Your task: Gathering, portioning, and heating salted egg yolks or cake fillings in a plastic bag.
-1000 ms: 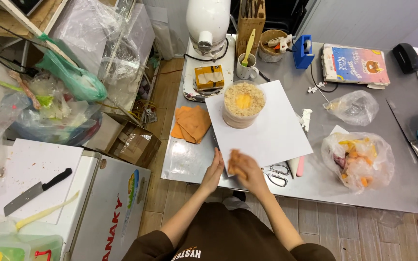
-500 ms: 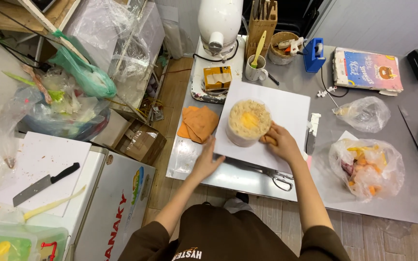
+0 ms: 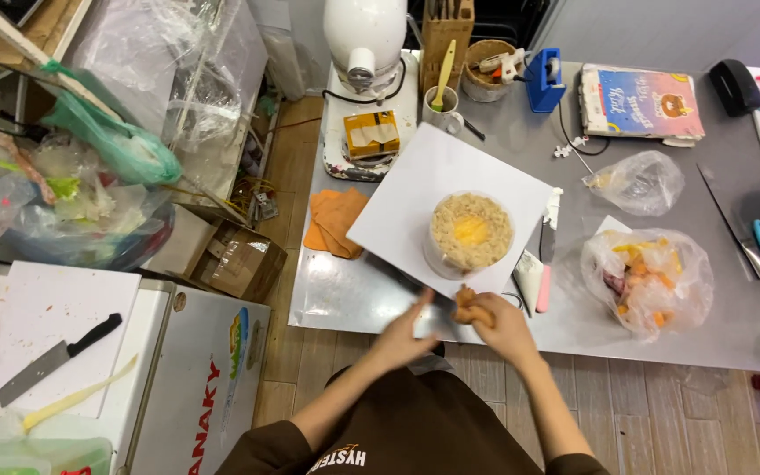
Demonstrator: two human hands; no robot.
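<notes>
A round cake (image 3: 471, 233) with a crumbly pale top and a yellow centre stands on a white square board (image 3: 415, 189), which lies turned at an angle on the steel table (image 3: 345, 295). Just in front of the cake, at the table's front edge, my right hand (image 3: 499, 325) is closed around a small orange-brown piece (image 3: 466, 305). My left hand (image 3: 405, 332) is beside it, blurred, with fingers apart and nothing in it. It hovers over a long dark knife blade (image 3: 398, 280) lying along the board's near edge.
A plastic bag of fruit pieces (image 3: 648, 281) lies right of the cake, with a pink-handled tool (image 3: 545, 255) between them. Orange cloths (image 3: 332, 220) lie left of the board, a white stand mixer (image 3: 367, 44) behind it. A cleaver (image 3: 54, 361) rests on a white cutting board at far left.
Both hands have drawn back to the table's front edge. My right hand has left the cake's side and now holds an orange-brown piece. The board sits more turned.
</notes>
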